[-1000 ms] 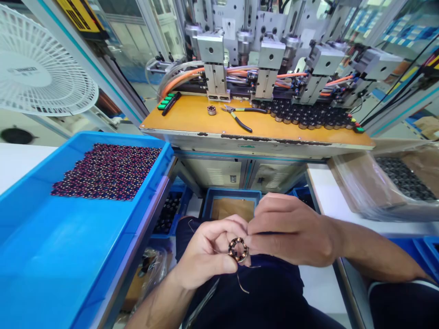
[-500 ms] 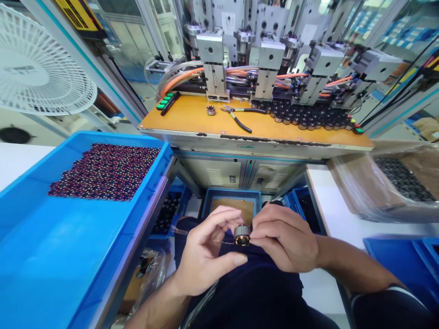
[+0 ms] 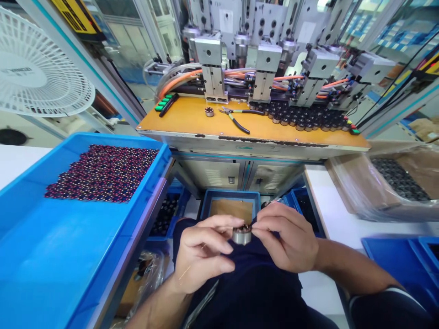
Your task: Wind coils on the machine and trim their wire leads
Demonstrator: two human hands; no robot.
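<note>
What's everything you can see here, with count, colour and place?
Fan: one, white, far left
Tray: one, blue, left
Small parts: many, dark and red, inside tray
Worktop: one, orange, ahead
Pliers: one, black-and-yellow handles, worktop middle
Loose ring: one, metallic, worktop, left of pliers
Cylinders: many, mostly black, worktop right
Machine blocks: four, silver, back of worktop
Carton: one, brown, right, plastic-lined
Low bins: several, blue, below worktop level
Held ring: one, silver and copper, lower centre
Left hand: one, bare, left of held ring
Right hand: one, bare, fingertips at held ring's right edge
</note>
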